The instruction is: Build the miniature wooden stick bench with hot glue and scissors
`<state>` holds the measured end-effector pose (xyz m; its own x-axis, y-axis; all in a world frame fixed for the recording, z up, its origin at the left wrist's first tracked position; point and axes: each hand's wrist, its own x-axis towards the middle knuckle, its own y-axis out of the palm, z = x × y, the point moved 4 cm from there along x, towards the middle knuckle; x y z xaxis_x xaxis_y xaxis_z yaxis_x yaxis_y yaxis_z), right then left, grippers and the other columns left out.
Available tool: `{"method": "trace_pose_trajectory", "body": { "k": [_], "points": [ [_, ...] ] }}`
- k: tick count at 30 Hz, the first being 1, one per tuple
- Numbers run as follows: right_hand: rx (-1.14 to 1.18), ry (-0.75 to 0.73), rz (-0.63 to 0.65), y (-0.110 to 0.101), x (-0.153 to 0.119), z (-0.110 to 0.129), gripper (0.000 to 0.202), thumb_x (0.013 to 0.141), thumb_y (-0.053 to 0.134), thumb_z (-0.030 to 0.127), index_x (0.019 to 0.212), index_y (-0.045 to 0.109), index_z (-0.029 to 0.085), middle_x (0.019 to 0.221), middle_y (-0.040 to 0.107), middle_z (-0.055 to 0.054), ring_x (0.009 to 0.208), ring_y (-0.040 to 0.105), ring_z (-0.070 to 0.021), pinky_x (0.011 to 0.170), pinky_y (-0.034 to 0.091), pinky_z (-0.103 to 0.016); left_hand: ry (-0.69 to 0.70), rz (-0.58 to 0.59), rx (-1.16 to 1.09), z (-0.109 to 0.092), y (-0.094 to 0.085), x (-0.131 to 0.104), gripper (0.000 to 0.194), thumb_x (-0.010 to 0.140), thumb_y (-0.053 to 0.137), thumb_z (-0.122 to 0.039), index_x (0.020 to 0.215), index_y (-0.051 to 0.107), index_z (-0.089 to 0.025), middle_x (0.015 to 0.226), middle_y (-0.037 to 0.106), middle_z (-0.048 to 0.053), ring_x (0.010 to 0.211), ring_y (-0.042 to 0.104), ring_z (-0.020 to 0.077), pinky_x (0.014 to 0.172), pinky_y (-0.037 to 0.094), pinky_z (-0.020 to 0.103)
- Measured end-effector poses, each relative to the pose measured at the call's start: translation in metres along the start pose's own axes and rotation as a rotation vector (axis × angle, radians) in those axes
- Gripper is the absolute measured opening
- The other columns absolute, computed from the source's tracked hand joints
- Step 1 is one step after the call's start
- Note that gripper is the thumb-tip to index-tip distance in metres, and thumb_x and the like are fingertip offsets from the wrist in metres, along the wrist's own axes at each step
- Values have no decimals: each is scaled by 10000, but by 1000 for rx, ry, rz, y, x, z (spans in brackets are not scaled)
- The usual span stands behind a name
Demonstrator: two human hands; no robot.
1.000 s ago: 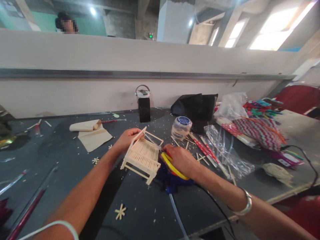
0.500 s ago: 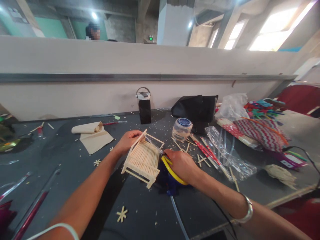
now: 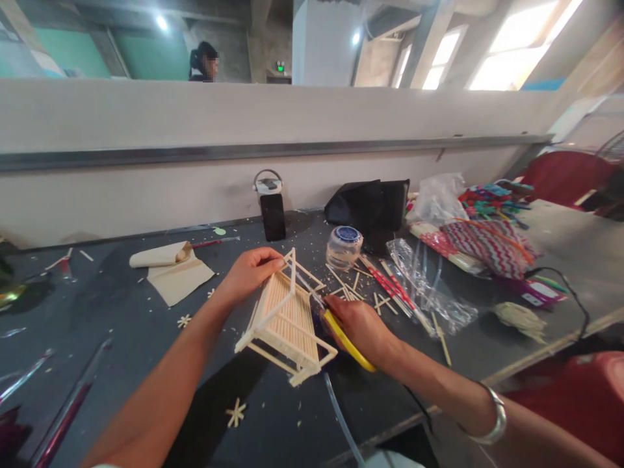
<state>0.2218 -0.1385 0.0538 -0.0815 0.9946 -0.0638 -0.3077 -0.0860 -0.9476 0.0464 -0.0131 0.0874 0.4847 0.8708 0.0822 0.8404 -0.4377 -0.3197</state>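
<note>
My left hand [image 3: 253,270] pinches the top corner of a small frame of pale wooden sticks [image 3: 287,315], shaped like a miniature bench with a slatted surface, tilted above the table. In my right hand [image 3: 361,325] is a pair of scissors [image 3: 344,338] with yellow handles, the blades reaching in among the upper sticks of the frame. Whether the blades touch a stick I cannot tell. Below the right hand a dark blue object is mostly hidden, with a clear rod [image 3: 338,409] sticking out toward me. A small star of sticks [image 3: 236,413] lies in front.
A jar with a blue lid [image 3: 344,247] stands beyond my hands, near a lamp with a phone [image 3: 273,218] against it. To the right lie cut sticks, red-and-white packets [image 3: 385,279], clear plastic wrap [image 3: 448,305] and a twine bundle [image 3: 520,320]. Rolled brown paper [image 3: 180,279] lies left.
The stick frame has turned and tilted in my left hand. The scissors have come up from beside it, their blades now in among its upper sticks. The head view has shifted slightly.
</note>
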Motion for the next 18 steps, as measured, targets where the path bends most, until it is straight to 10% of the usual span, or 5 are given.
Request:
{"method": "trace_pose_trajectory", "body": {
  "k": [18],
  "points": [
    [281, -117, -121, 2, 41, 23, 101, 809, 570, 168, 709, 573, 176, 652, 621, -19, 604, 554, -136, 559, 312, -226, -117, -212, 116, -24, -33, -8, 209, 679, 626, -329, 752, 700, -148, 666, 628, 9, 612, 522, 147, 572, 373, 258]
  ]
}}
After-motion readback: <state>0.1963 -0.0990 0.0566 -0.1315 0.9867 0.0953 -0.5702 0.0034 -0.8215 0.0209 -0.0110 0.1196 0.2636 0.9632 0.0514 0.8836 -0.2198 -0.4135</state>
